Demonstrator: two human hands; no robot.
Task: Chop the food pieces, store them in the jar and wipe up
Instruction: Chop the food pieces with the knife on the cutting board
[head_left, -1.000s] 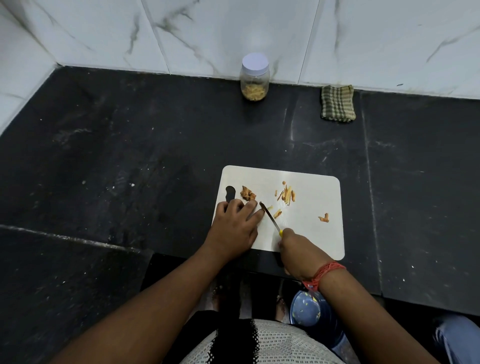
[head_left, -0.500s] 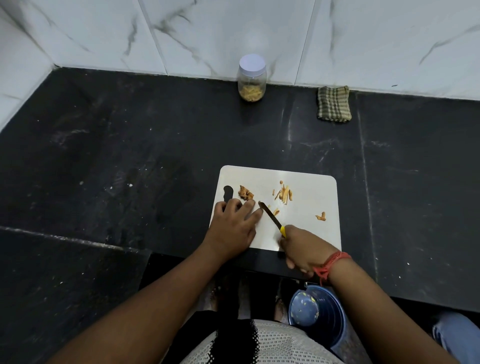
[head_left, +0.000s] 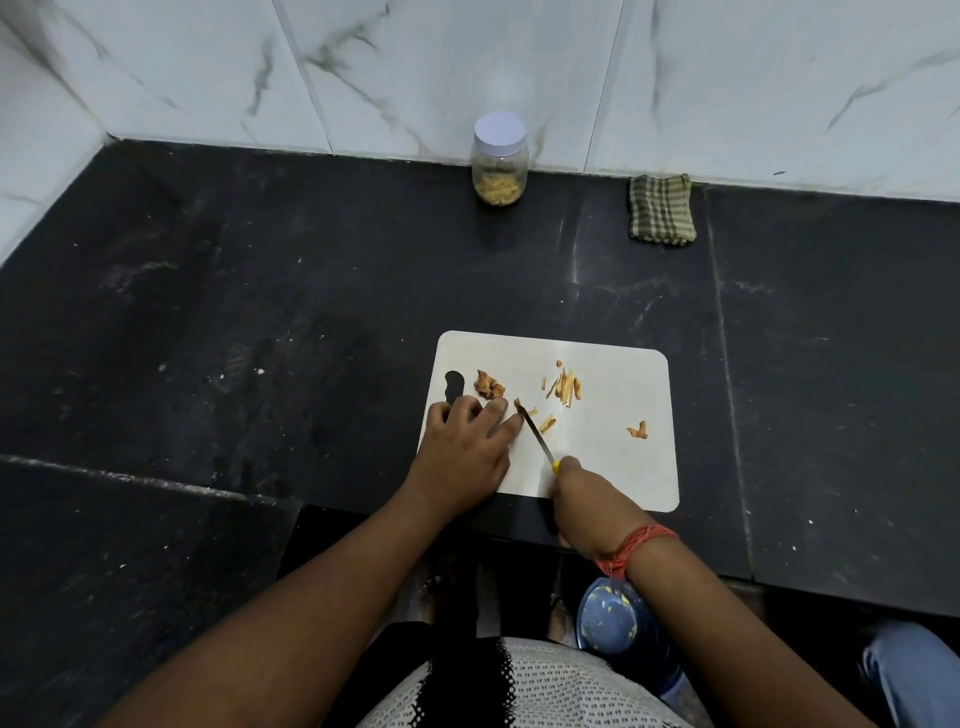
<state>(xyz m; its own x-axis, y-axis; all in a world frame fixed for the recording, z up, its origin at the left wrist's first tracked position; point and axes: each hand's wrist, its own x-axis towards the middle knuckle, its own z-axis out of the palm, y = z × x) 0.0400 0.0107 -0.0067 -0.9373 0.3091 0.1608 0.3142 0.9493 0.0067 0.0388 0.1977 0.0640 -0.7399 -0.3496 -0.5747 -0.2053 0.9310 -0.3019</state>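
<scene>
Black stone table under us carries the white cutting board (head_left: 613, 457), where our left hand (head_left: 465, 452) presses flat to steady food pieces (head_left: 563, 387) while our right hand (head_left: 584, 496) grips the knife (head_left: 535, 431), the jar (head_left: 500, 160) waiting lidded by the wall.

The black stone surface (head_left: 260, 338) in front of me carries a white cutting board (head_left: 613, 467) near its front edge. A lidded jar (head_left: 500, 161) and a folded checked cloth (head_left: 661, 208) stand well apart at the back wall.
</scene>
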